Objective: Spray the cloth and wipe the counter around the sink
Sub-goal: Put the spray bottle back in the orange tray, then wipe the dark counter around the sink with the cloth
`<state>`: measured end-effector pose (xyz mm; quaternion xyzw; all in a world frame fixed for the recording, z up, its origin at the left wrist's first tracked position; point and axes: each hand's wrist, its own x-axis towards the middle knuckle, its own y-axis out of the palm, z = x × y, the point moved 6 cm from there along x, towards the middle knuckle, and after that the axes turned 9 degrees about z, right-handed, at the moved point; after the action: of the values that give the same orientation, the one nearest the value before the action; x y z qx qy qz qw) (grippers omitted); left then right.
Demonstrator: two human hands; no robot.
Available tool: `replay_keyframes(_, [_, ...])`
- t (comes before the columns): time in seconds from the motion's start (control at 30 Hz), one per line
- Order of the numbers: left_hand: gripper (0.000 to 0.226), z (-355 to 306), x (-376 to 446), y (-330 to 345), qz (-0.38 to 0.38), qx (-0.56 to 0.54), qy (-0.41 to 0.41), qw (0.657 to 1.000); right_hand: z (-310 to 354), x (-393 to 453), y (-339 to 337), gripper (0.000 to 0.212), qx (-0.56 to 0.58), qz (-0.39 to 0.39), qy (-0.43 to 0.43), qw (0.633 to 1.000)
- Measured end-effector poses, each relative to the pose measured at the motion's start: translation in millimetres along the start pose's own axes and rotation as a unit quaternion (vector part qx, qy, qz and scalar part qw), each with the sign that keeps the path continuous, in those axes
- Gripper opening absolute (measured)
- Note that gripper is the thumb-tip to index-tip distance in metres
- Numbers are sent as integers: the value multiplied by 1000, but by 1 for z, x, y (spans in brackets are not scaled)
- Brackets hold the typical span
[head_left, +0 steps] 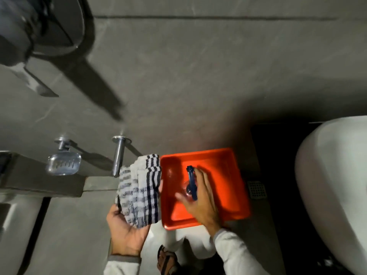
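We hold the striped cloth [139, 193] bunched in our left hand [127, 233], fingers clamped under it, just left of the orange tray [228, 175]. Our right hand [200, 199] grips the blue-topped spray bottle [191, 182] over the tray. Soap dish [64, 164] far left.

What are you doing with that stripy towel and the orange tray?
A person is getting ready to clean. The left hand holds a striped cloth up beside an orange tray. The right hand is over the tray, wrapped around a clear spray bottle with a dark blue top. The picture is blurry, so I can't tell if any spray has come out yet. No wiping is happening right now. A metal soap dish hangs on the wall to the left.
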<state>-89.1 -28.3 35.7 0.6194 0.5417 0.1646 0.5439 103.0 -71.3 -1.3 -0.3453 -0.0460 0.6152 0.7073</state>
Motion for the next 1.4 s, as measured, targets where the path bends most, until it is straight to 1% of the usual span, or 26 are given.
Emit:
replay_keyframes(0.07, [71,0,-2,31,49,-22,-34,998,1,-32,-6,108,-1,48,21,999])
replay_keyframes(0.1, [64,3,-5,54,108,-14,-66,992,6,-51,-15,108,-8,44,16,999])
replay_keyframes(0.13, [62,-1,-5,71,136,12,-47,990,15,-75,-30,104,-15,12,1,1000])
replay_keyframes(0.2, [63,4,-6,98,170,4,-79,982,41,-122,-77,83,-34,-123,-64,990])
replay_keyframes(0.27, [57,29,-5,136,238,-45,-137,960,62,-172,-133,49,-99,-293,-120,943])
replay_keyframes(0.3, [58,46,-3,153,281,-58,-140,948,63,-196,-164,41,-113,-358,-126,918])
replay_keyframes(0.33, [60,61,6,160,279,-10,-133,951,61,-216,-193,42,-106,-400,-108,904])
replay_keyframes(0.37, [60,81,15,168,263,99,-93,955,54,-235,-222,52,-109,-422,-82,896])
replay_keyframes(0.4, [57,101,25,176,239,237,-37,941,44,-251,-247,62,-130,-426,-57,894])
replay_keyframes(0.43, [54,126,30,187,240,361,2,901,33,-261,-268,69,-161,-414,-34,895])
replay_keyframes(0.47, [53,160,32,200,270,470,25,840,19,-270,-283,77,-191,-397,-7,898])
replay_keyframes(0.5, [53,194,31,205,312,565,46,762,4,-268,-294,84,-219,-369,25,903])
replay_keyframes(0.53, [56,230,28,203,340,656,70,670,-14,-267,-297,91,-250,-328,60,909])
replay_keyframes(0.57, [61,257,26,198,352,732,97,575,-30,-263,-296,96,-284,-282,83,913])
replay_keyframes(0.6, [68,275,24,192,355,786,124,491,-43,-259,-292,98,-321,-239,94,911])
replay_keyframes(0.63, [74,286,23,186,351,816,139,439,-57,-257,-287,96,-356,-194,100,909])
replay_keyframes(0.67, [75,289,22,180,340,833,143,413,-68,-256,-282,94,-387,-159,96,903])
replay_keyframes(0.77, [62,288,16,165,324,853,166,375,-81,-248,-285,97,-411,-96,82,903])
replay_keyframes(0.93, [62,292,-4,156,314,879,152,324,-71,-231,-290,106,-420,-37,8,907])
replay_keyframes(1.0, [61,289,24,174,293,892,154,308,-72,-232,-288,110,-411,-26,2,911])
replay_keyframes(1.1, [67,280,87,210,240,914,156,288,-77,-235,-290,115,-373,-40,2,927])
replay_keyframes(1.17, [69,281,112,218,237,923,147,266,-76,-232,-293,116,-355,-52,-11,933])
replay_keyframes(1.2, [68,283,113,216,240,920,145,275,-77,-231,-295,116,-347,-57,-16,936])
replay_keyframes(1.27, [65,288,88,205,263,896,157,323,-76,-233,-295,115,-333,-65,-24,941])
replay_keyframes(1.33, [62,297,35,183,290,868,183,360,-76,-234,-294,115,-324,-61,-32,943])
replay_keyframes(1.4, [66,307,-17,153,305,851,166,393,-74,-234,-294,113,-323,-64,-38,943])
